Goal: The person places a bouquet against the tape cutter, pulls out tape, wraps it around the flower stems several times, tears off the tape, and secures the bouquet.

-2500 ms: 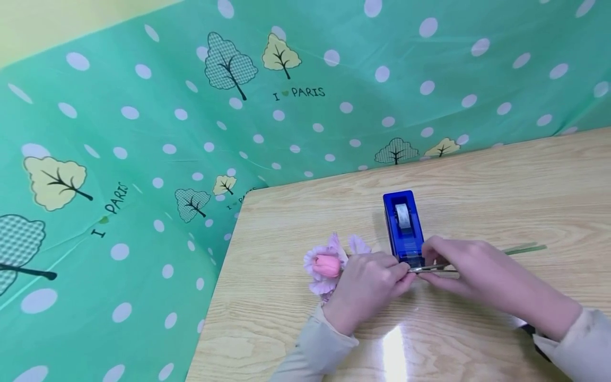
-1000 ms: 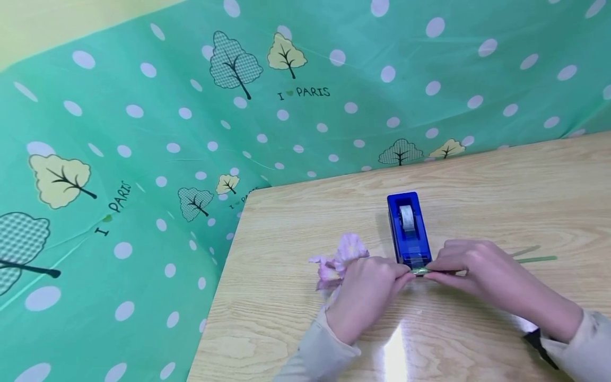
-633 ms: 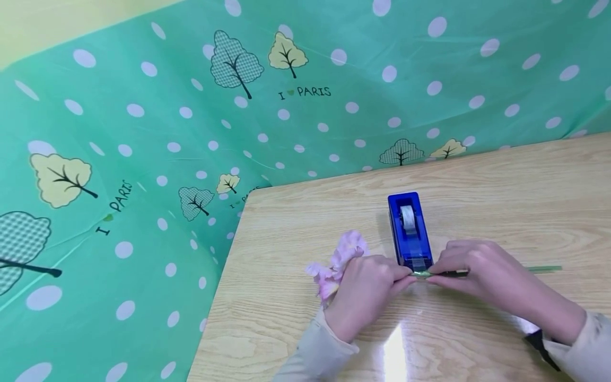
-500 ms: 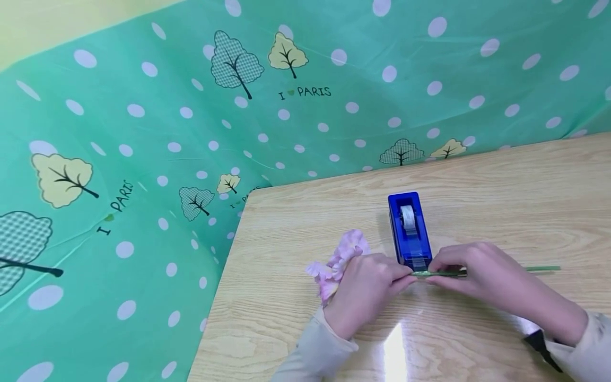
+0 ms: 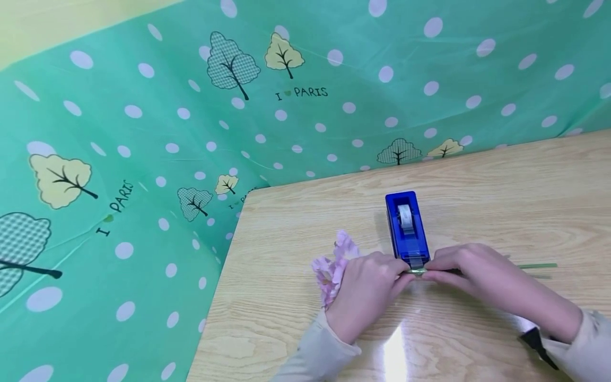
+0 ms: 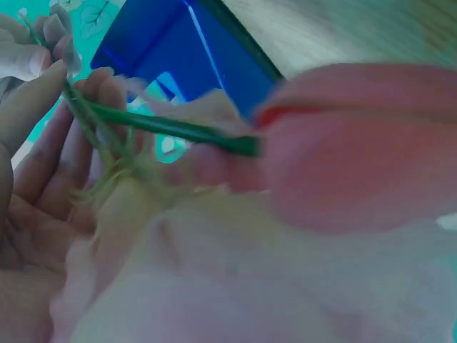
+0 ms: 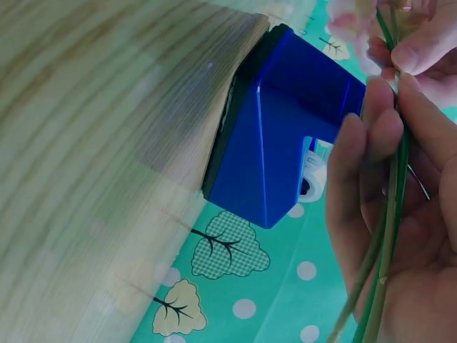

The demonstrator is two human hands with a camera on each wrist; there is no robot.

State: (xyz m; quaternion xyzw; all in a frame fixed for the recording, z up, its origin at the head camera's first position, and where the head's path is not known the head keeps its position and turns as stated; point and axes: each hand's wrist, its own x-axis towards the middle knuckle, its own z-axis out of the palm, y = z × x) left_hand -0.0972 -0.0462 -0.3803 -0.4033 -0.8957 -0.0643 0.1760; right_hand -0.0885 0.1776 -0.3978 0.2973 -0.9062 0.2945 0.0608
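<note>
My left hand (image 5: 369,289) pinches a small bunch of flower stems just below the blooms. Ruffled lilac flowers (image 5: 330,273) stick out beyond that hand, and a pink tulip (image 6: 357,150) fills much of the left wrist view. Close beside it, my right hand (image 5: 470,268) pinches the same green stems (image 7: 391,221) between thumb and fingers. A short shiny stretch of stem shows between both sets of fingertips. The stem ends (image 5: 537,266) reach out past the right hand. Directly behind the fingertips stands a blue tape dispenser (image 5: 406,228) with a roll of clear tape (image 7: 312,179).
The pale wood table (image 5: 281,223) extends to both sides of the hands. A green polka-dot cloth (image 5: 305,127) hangs along its back and left. Something black (image 5: 538,345) shows at the right sleeve.
The bunch has turned between my fingers: the pink tulip, seen from the head 2.5 seconds ago, is now hidden there. The stem ends have shifted and spread slightly. Both hands stay in place.
</note>
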